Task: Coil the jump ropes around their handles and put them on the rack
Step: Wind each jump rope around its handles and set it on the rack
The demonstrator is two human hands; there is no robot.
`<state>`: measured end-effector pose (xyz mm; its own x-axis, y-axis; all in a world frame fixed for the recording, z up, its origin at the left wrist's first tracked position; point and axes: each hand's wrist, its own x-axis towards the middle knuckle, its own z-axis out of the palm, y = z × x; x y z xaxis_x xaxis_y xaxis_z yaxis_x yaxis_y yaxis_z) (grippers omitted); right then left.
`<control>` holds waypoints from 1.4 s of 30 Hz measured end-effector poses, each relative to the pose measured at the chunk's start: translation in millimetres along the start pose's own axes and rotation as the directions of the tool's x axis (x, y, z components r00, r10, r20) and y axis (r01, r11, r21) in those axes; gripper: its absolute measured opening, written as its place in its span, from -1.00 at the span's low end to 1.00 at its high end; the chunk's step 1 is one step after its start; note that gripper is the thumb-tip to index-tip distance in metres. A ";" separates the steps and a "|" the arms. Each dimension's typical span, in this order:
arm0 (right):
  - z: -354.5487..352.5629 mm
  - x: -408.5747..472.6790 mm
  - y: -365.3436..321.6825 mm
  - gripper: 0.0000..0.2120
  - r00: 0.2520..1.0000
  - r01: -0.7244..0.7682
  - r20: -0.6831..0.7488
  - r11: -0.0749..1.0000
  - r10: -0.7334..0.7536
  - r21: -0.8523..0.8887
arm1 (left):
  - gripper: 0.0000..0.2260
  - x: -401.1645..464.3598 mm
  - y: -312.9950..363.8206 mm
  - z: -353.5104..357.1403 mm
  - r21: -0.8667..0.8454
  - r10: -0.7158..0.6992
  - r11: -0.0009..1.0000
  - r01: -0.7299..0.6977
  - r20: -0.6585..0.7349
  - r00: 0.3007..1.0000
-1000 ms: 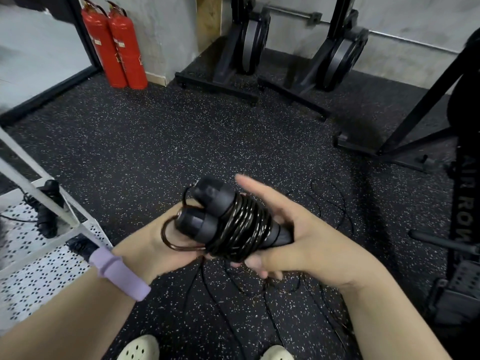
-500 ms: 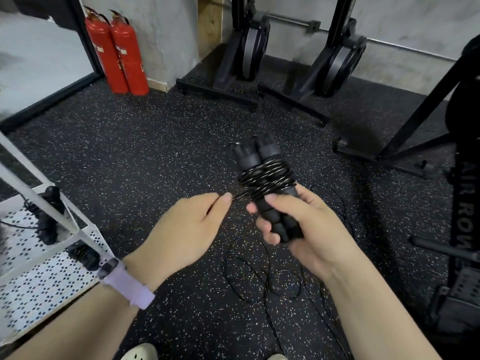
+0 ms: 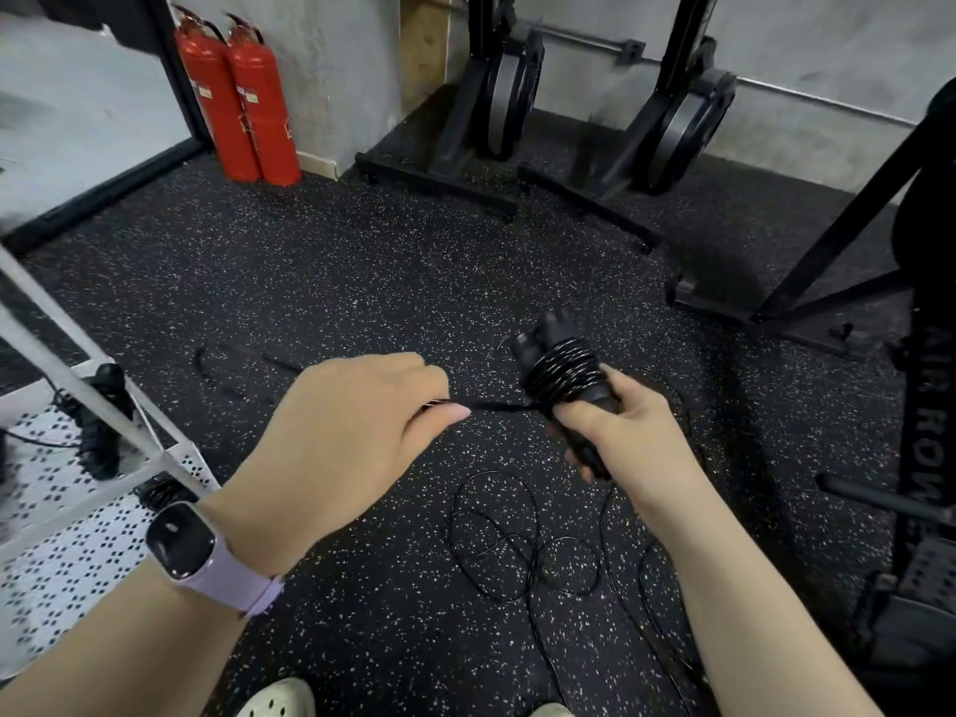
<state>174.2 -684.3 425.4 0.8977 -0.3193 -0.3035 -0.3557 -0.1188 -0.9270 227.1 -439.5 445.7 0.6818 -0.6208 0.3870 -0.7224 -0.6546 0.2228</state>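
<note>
Head view shows the jump rope handles [image 3: 564, 385] paired side by side and held upright-tilted over the floor, with a tight band of black cord coils [image 3: 564, 372] already wound round their upper half. The right hand [image 3: 615, 432] has its fingers curled round the lower ends of the handles. From the coil a short length of cord [image 3: 496, 407] runs taut to the left, where the left hand [image 3: 357, 426] pinches it between thumb and fingertips.

The step in hand looks like the winding itself, well along but not finished: loose cord [image 3: 517, 540] lies in loops on the speckled rubber floor [image 3: 310, 282] below the hands. Whether those loops belong to this rope or to another I cannot tell.

The next move probably calls for carrying the pinched cord round the handles again, keeping it tight so the earlier turns do not slacken, then tucking the end under.

At the left edge stands the white perforated rack [image 3: 77, 514], near the left forearm, with dark rope bundles [image 3: 101, 421] already on it. A lilac-strapped watch [image 3: 202, 556] sits on the left wrist; two red fire extinguishers [image 3: 243, 100] stand at the far wall.
</note>
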 end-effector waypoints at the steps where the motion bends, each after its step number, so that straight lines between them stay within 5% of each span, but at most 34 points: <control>1: 1.9 -0.1 0.1 -0.59 0.997 -0.012 0.068 0.991 0.022 -0.131 | -0.72 2.5 1.4 -1.1 0.013 0.085 0.996 -0.085 -0.002 0.996; 5: 21.9 -11.1 1.3 -0.35 0.832 0.040 0.478 0.828 0.283 -0.559 | -0.72 4.6 3.3 3.6 0.052 0.232 0.969 -0.241 0.138 0.963; 7: 24.5 -16.7 -2.1 -0.42 0.729 0.115 0.593 0.793 0.341 -0.598 | -0.72 -2.1 3.5 7.6 -0.076 0.180 0.983 -0.166 0.226 0.957; 9: 18.8 -21.4 -10.0 -0.55 0.620 0.142 0.704 0.832 0.347 -0.536 | -0.75 -6.4 1.5 4.5 -0.368 0.038 0.923 0.112 0.376 0.926; 11: 12.0 -27.5 -16.4 -0.67 0.481 0.131 0.829 0.912 0.285 -0.389 | -0.78 -2.2 0.9 -3.1 -0.584 0.003 0.715 0.384 0.552 0.834; 13: 7.6 -36.0 -22.2 -0.70 0.393 0.095 0.908 0.976 0.145 -0.197 | -0.68 1.0 6.5 -7.8 -0.689 0.082 0.537 0.487 0.617 0.783; 15: 4.3 -41.9 -26.5 -0.73 0.384 0.023 0.923 0.999 -0.038 0.032 | -0.64 -1.3 7.8 -2.9 -0.782 0.142 0.255 0.569 0.612 0.778; 17: 0.0 -40.6 -27.7 -0.76 0.474 -0.051 0.871 0.984 -0.125 0.169 | -0.70 -12.9 13.7 1.5 -0.824 0.106 0.002 0.566 0.563 0.819; 21: 1.9 -35.1 -22.1 -0.51 0.611 -0.093 0.777 0.961 -0.151 0.260 | -0.46 -22.5 20.3 12.2 -0.882 -0.119 0.115 0.458 0.445 0.887; 24: 10.8 -38.2 -20.1 -0.32 0.626 -0.066 0.746 0.938 -0.227 0.341 | -0.64 -13.5 20.9 18.3 -0.868 -0.173 0.072 0.491 0.474 0.864; 28: 20.5 -36.9 -21.8 -0.54 0.651 -0.054 0.715 0.923 -0.257 0.382 | -0.86 -9.5 20.9 16.5 -0.850 -0.176 0.002 0.527 0.518 0.837; 30: 21.5 -35.2 -22.3 -0.70 0.664 -0.097 0.697 0.894 -0.269 0.438 | -0.95 -3.0 21.3 19.2 -0.781 -0.268 0.020 0.624 0.598 0.756; 33: 19.2 -32.1 -22.7 -0.80 0.732 -0.160 0.635 0.843 -0.247 0.513 | -0.80 5.1 25.3 21.5 -0.708 -0.344 0.060 0.703 0.647 0.681; 35: 17.5 -30.1 -22.3 -0.85 0.780 -0.130 0.583 0.854 -0.225 0.503 | -0.71 8.2 28.5 18.0 -0.696 -0.338 0.180 0.695 0.620 0.708; 38: 14.2 -26.3 -20.1 -0.82 0.856 -0.116 0.489 0.859 -0.168 0.499 | -0.80 3.7 23.9 16.1 -0.516 -0.316 0.555 0.652 0.595 0.739; 42: 12.0 -21.9 -17.4 -0.75 0.943 -0.104 0.321 0.842 -0.085 0.529 | -0.80 -7.2 24.2 20.7 -0.282 -0.375 0.765 0.579 0.535 0.757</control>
<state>163.9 -664.0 445.6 0.9605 0.0107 -0.2780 -0.2554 0.4305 -0.8657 207.1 -459.8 429.8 0.8486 -0.4551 -0.2698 -0.1907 -0.7388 0.6464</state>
